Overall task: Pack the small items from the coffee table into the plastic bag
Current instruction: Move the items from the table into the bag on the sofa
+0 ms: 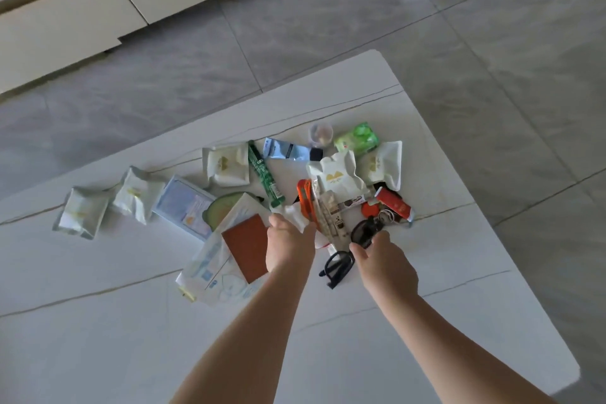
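Small items lie heaped on the white coffee table (328,354). My left hand (288,248) reaches into the heap, its fingers curled down over a crumpled piece of white plastic (296,215); the fingertips are hidden. My right hand (385,261) pinches the dark sunglasses (364,233) between thumb and fingers. Black-framed glasses (337,267) lie between my two hands. An orange utility knife (306,200), a red tube (393,205) and keys (383,216) sit just beyond my fingers. A brown card (247,246) rests on a clear printed packet (210,259) left of my left hand.
White snack packets (82,211) (137,193) (226,164) (337,175), a blue box (185,203), a green tube (264,170), a silver tube (288,149), a small clear cup (320,134) and a green tissue pack (357,138) spread across the table. Grey tiled floor (328,26) surrounds it.
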The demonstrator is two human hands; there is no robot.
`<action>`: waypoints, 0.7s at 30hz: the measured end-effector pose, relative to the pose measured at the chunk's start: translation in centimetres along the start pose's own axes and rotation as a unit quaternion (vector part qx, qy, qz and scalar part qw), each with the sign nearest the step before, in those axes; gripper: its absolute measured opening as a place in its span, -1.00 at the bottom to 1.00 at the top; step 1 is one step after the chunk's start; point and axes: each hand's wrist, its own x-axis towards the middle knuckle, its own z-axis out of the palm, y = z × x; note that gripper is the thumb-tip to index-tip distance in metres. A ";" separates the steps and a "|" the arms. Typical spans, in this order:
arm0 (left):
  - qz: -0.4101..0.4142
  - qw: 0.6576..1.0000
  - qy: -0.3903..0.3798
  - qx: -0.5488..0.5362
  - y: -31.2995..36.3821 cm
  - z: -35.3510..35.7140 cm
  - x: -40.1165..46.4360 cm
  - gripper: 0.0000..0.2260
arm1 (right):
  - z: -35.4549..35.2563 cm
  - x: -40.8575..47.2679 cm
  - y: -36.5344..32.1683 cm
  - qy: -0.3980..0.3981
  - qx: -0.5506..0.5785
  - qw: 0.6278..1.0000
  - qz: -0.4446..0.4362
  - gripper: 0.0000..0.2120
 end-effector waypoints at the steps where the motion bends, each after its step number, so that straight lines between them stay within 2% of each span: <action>1: -0.006 1.000 0.010 0.003 -0.1 0.4 0.3 -0.54 | 0.5 0.3 -0.1 0.011 0.007 1.000 0.011 -0.60; 3: -0.008 1.000 0.027 -0.001 -0.7 1.0 0.6 -0.62 | 1.4 0.7 -0.2 0.023 0.016 0.999 0.021 -0.56; 5: -0.004 0.999 0.035 -0.020 -1.5 1.3 0.4 -0.61 | 2.1 0.7 -0.4 0.026 0.035 0.999 0.032 -0.55; 8: 0.005 0.999 0.027 -0.028 -2.7 0.9 -0.5 -0.52 | 2.4 0.7 -0.5 0.017 0.098 0.992 0.075 -0.65; 11: -0.012 0.998 0.017 -0.058 -3.5 0.3 -1.6 -0.65 | 1.8 0.4 -0.1 -0.004 0.145 0.985 0.090 -0.73; 13: -0.036 0.993 0.031 -0.111 -3.7 0.0 -2.1 -0.82 | 1.1 0.2 0.2 -0.010 0.182 0.980 0.076 -0.76; 15: -0.058 0.984 0.053 -0.162 -3.8 -0.1 -2.4 -0.88 | 0.2 0.2 0.2 -0.002 0.237 0.970 0.046 -0.80; 18: -0.087 0.972 0.074 -0.205 -3.7 -0.3 -2.3 -0.84 | -0.6 0.8 -0.4 0.031 0.299 0.954 -0.009 -0.87; 21: -0.083 0.973 0.047 -0.212 -3.3 0.1 -2.0 -0.79 | -0.5 1.5 -1.5 0.036 0.324 0.944 -0.042 -0.84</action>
